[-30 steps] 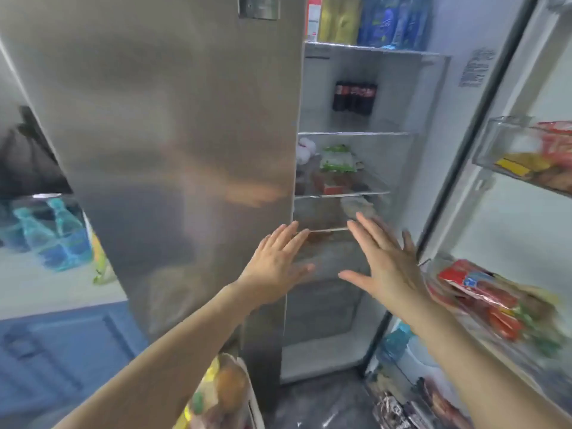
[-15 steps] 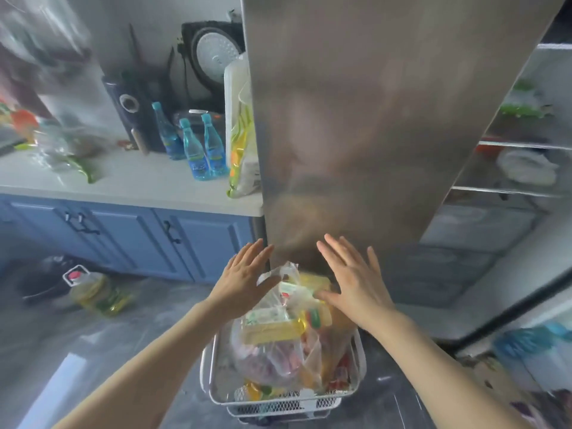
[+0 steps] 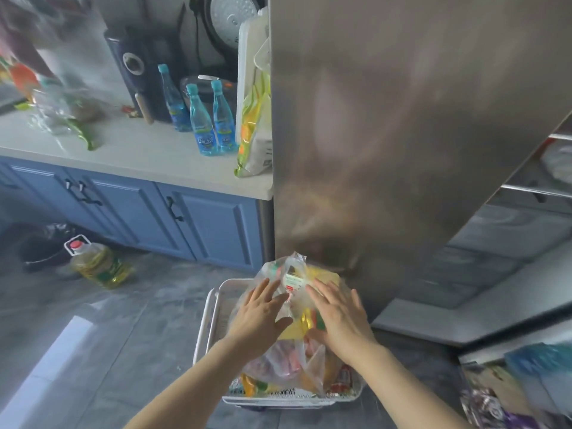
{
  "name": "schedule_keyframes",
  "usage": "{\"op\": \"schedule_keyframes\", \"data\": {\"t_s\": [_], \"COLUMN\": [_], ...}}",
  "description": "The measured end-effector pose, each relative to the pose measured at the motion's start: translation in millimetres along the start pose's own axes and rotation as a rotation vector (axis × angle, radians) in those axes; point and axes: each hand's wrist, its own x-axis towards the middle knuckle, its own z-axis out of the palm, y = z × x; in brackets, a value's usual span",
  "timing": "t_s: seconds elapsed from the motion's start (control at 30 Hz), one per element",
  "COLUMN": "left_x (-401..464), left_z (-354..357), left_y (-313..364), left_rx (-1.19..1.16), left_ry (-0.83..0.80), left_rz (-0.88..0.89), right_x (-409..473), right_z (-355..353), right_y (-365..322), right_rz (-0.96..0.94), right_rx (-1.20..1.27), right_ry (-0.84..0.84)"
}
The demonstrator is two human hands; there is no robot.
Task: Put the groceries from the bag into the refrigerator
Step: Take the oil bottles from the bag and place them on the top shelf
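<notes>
Hands low in the view, near six o'clock, both flat and spread over a clear plastic bag of groceries. Left hand at about seven o'clock of the bag's top, fingers splayed and pressed on the plastic, thumb stretched toward the middle; nothing gripped. Right hand at about five o'clock of the bag's top, likewise wide open with palm down on the plastic, closed around nothing. Between the two hands, a small white-labelled packet showing through the bag, with yellow and red packs beneath, blurred. Bag seated in a white mesh basket on the grey tiled floor. Directly at twelve o'clock from the bag, a steel refrigerator door, shut and tall. At three o'clock, the open refrigerator compartment with glass shelves and drawers, contents too blurred to tell. At ten o'clock, a pale worktop over blue cabinets, carrying three blue bottles close together, a yellow-green packet leaning just beside the refrigerator, and dark appliances behind. At nine o'clock on the floor, a jug of cooking oil with a red cap, near a dark bin.
</notes>
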Motion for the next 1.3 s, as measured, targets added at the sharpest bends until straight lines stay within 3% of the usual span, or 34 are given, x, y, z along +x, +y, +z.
{"op": "schedule_keyframes", "data": {"t_s": [0.2, 0.4, 0.7, 0.93, 1.1, 1.2, 1.3], "left_x": [20.0, 22.7, 23.8, 24.3, 29.0, 25.7, 19.9], "left_z": [14.4, 20.3, 16.0, -19.8, -27.1, -18.6, -16.6], "left_y": [3.3, 6.9, 1.6, -1.8, -2.8, 3.9, 0.9], "left_rx": [-0.104, -0.061, 0.016, -0.139, -0.646, -0.607, -0.423], "left_ry": [0.124, 0.279, 0.226, 0.398, 0.240, 0.151, 0.209], "left_rz": [-0.101, -0.061, -0.054, -0.066, -0.184, -0.119, 0.016], "right_x": [17.0, 19.1, 29.2, 33.6, 26.7, 22.2, 16.6], "right_z": [11.5, 17.5, 15.2, 11.3, -8.9, -15.3, -13.5], "right_y": [-2.6, 4.3, 5.5, -5.0, -9.8, -3.8, 10.4], "right_rz": [-0.059, -0.019, -0.120, -0.115, -0.036, 0.025, 0.036], "right_rx": [0.018, 0.063, 0.035, 0.086, 0.024, 0.100, 0.183], "right_ry": [-0.056, -0.060, -0.195, -0.256, -0.193, -0.081, -0.007]}}
